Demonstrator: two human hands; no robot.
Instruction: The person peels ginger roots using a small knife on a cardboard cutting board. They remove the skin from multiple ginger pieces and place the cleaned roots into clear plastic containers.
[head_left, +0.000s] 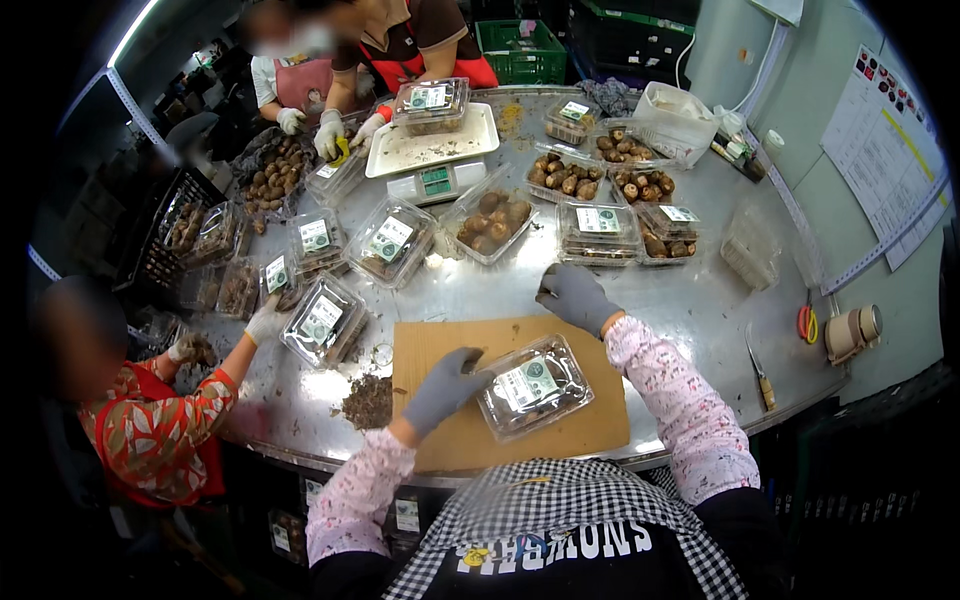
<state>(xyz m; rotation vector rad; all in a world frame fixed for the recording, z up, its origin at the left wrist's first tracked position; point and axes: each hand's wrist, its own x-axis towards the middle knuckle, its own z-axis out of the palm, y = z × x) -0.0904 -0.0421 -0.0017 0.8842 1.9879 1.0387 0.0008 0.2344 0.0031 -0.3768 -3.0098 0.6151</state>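
Observation:
My left hand (450, 386), in a grey glove, touches the left edge of a closed clear plastic clamshell box (536, 386) with a label. Under that box lies a brown cardboard sheet (439, 442) on the metal table. Past the box, my right hand (576, 296), also in a grey glove, is above the table with fingers curled; whether they hold anything small cannot be told. Just beyond it sits a closed labelled clamshell (598, 231). An open clamshell of small brown taro-like tubers (493, 225) stands further left.
A knife (760, 371), scissors (808, 319) and a tape roll (855, 334) are at the right. A scale (437, 182) bearing a white tray (480, 131) stands across the table. Co-workers' gloved hands (330, 135) (268, 319) are at the left, near more boxes. Brown debris (367, 401) lies beside the cardboard.

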